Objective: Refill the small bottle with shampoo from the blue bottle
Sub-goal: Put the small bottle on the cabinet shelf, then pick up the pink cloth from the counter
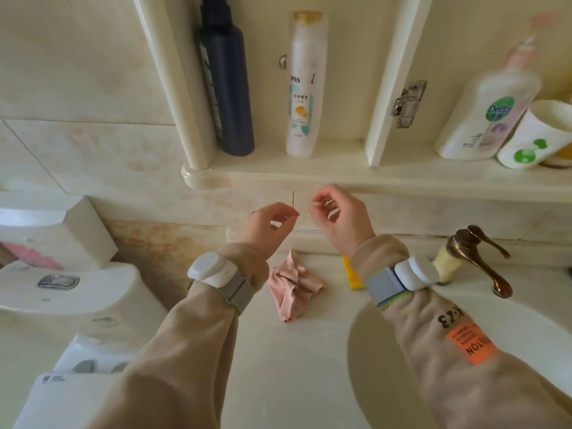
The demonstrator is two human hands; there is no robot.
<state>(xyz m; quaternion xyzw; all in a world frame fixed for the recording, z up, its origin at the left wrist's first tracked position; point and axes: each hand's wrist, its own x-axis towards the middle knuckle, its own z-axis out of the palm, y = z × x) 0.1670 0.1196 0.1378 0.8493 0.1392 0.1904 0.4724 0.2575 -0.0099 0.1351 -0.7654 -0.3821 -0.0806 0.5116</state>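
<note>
Left hand [272,224]: centre of frame, raised below the shelf; fingers loosely curled, thumb near forefinger, holding nothing.
Right hand [339,218]: just beside the left, apart from it; fingers loosely curled, nothing held.
Blue bottle [227,85]: upright on the shelf [278,171], upper centre, dark cap on, untouched.
Small bottle [447,263]: pale yellow, right of centre on the counter, partly hidden behind the bronze tap [478,255]; cap cannot be made out.
White shampoo bottle [301,88]: upright on the shelf, right of the blue bottle, apart from it.
Pump bottle [489,109]: upper right, touching a white cup [532,134].
Pink cloth [292,286]: crumpled on the counter, between the forearms.
Basin [387,366]: lower right, under the right sleeve.
Toilet cistern [77,289]: left edge.
</note>
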